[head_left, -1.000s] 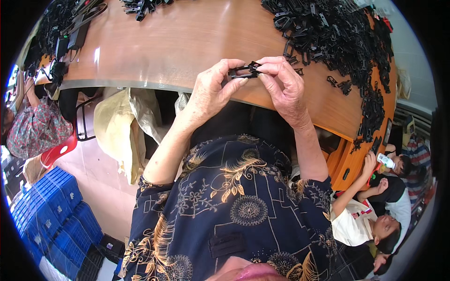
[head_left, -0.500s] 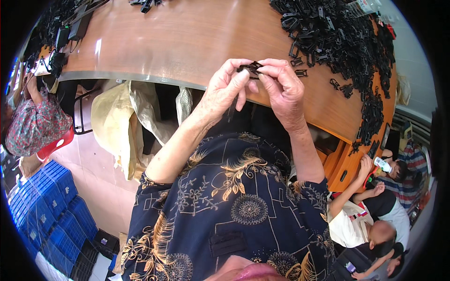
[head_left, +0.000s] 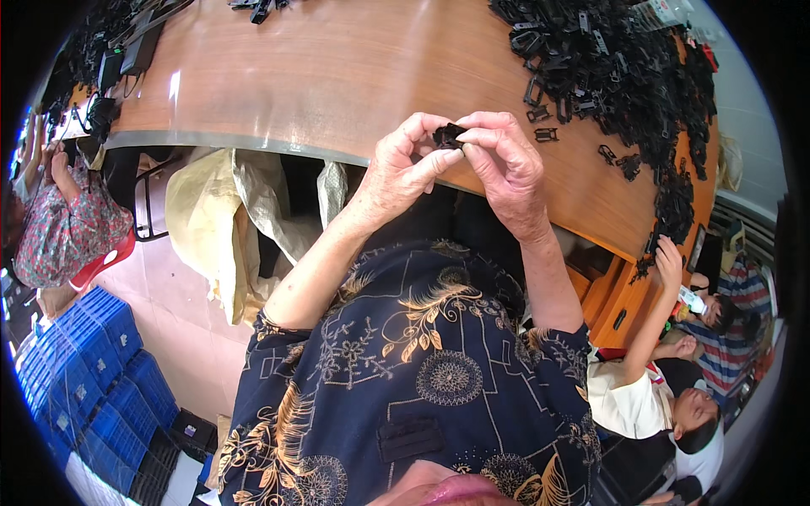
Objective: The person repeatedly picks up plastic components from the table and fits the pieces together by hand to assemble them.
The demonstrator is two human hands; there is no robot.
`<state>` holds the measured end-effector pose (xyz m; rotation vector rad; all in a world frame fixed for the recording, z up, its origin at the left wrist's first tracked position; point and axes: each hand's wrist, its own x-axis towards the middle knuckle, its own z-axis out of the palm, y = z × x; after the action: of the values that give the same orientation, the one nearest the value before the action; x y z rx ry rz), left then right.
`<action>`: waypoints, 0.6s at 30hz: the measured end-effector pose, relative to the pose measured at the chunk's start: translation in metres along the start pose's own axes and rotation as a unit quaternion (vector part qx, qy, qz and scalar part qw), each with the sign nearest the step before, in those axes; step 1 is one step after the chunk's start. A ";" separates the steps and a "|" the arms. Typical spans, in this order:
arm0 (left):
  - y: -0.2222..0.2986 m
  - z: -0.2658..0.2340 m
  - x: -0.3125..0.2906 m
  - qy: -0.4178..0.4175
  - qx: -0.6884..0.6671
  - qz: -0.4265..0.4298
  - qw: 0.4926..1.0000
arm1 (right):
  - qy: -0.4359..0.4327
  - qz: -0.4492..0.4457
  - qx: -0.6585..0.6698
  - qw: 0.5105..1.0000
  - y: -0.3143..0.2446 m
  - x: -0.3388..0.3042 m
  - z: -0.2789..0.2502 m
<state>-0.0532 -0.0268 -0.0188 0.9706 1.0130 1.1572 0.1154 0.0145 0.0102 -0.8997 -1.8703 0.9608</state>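
Observation:
Between my two hands, over the front edge of the wooden table (head_left: 337,76), is a small black plastic part (head_left: 448,135). My left hand (head_left: 411,156) pinches it from the left with thumb and fingers. From the other side, my right hand (head_left: 510,164) grips the same part between thumb and fingertips. Fingers cover much of it, so its exact shape is hard to make out. A big heap of similar black plastic parts (head_left: 603,76) lies on the table to the right, with a few loose pieces (head_left: 547,134) near my right hand.
Pale woven sacks (head_left: 207,211) hang below the table's edge at left. Blue crates (head_left: 89,346) are stacked on the floor at lower left. One person (head_left: 76,219) sits at far left; another person (head_left: 633,396) at right reaches to the table's corner. More black parts (head_left: 76,51) lie at upper left.
My hands have drawn slightly lower and turned the black part, which now shows a more compact side. At right, the other person's arm has reached up to the parts at the table's corner.

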 end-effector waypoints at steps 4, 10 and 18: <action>0.006 -0.003 0.000 0.019 -0.024 -0.026 0.999 | -0.029 -0.052 -0.080 0.995 -0.005 0.009 0.003; -0.002 0.004 0.010 0.030 -0.095 -0.077 0.992 | -0.015 -0.079 -0.178 0.981 -0.002 0.002 0.008; 0.042 -0.083 0.100 0.168 0.485 0.197 0.835 | 0.021 0.036 -0.135 0.990 0.022 0.004 0.009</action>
<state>-0.1328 0.0836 -0.0119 1.8865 1.8270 1.1521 0.1101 0.0254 -0.0109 -1.1466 -1.9729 0.7339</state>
